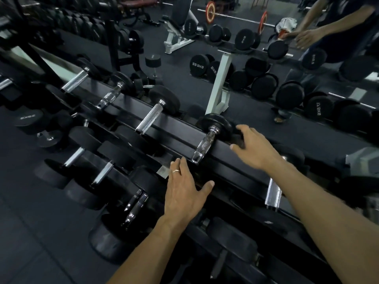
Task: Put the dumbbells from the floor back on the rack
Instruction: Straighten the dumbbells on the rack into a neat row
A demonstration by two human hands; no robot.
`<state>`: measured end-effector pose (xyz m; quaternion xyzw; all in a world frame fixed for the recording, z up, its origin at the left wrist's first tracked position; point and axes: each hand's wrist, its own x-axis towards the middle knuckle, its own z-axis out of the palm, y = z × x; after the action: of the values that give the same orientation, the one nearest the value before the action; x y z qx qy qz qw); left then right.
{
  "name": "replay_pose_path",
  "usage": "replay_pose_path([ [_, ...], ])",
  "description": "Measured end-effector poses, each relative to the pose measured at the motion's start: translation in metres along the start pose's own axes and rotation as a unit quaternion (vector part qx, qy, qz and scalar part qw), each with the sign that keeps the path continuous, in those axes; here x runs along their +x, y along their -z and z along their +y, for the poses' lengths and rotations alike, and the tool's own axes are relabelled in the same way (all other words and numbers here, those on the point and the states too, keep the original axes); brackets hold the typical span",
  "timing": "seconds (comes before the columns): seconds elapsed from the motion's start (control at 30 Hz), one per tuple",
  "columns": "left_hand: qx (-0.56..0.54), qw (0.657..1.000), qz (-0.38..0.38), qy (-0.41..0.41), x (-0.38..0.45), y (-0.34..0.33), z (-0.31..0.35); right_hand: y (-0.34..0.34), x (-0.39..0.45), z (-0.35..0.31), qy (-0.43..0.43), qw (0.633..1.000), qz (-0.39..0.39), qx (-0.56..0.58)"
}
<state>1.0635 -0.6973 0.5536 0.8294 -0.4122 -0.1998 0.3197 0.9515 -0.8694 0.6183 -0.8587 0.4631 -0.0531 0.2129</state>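
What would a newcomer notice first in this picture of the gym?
Probably the two bare hands in the centre: the left hand, with a ring, spread open over the black rack, and the right hand open beside a chrome-handled dumbbell on the top tier. Behind, a mirror reflects more dumbbells.

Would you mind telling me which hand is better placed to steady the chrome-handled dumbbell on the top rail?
Right hand: it already touches that black dumbbell's far weight; the left hand rests lower.
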Motion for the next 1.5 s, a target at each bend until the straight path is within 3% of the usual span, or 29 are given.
replay_pose_path([
  [0.23, -0.017, 0.998, -0.034, -0.045, -0.064, -0.018, 0.027, 0.024, -0.081, 0.035, -0.026, 0.999, 0.025, -0.039],
  [0.43, -0.044, 0.995, -0.084, -0.031, -0.103, -0.049, 0.050, 0.039, -0.111, 0.076, -0.042, 0.998, 0.038, -0.040],
  [0.6, -0.061, 0.995, -0.078, -0.008, -0.105, -0.091, 0.077, 0.042, -0.103, 0.117, -0.034, 0.998, 0.013, -0.046],
  [0.87, -0.085, 0.993, 0.026, 0.074, -0.092, -0.161, 0.116, 0.049, -0.050, 0.155, 0.030, 0.999, -0.037, 0.010],
  [1.0, -0.082, 0.991, 0.068, 0.078, -0.089, -0.172, 0.112, 0.044, -0.033, 0.166, 0.046, 0.996, -0.062, 0.049],
  [1.23, -0.056, 0.997, 0.023, 0.052, -0.082, -0.162, 0.104, 0.036, -0.039, 0.180, 0.057, 0.992, -0.010, 0.108],
  [1.5, -0.018, 0.998, -0.017, 0.049, -0.071, -0.147, 0.096, 0.030, -0.041, 0.176, 0.053, 0.994, 0.017, 0.098],
])
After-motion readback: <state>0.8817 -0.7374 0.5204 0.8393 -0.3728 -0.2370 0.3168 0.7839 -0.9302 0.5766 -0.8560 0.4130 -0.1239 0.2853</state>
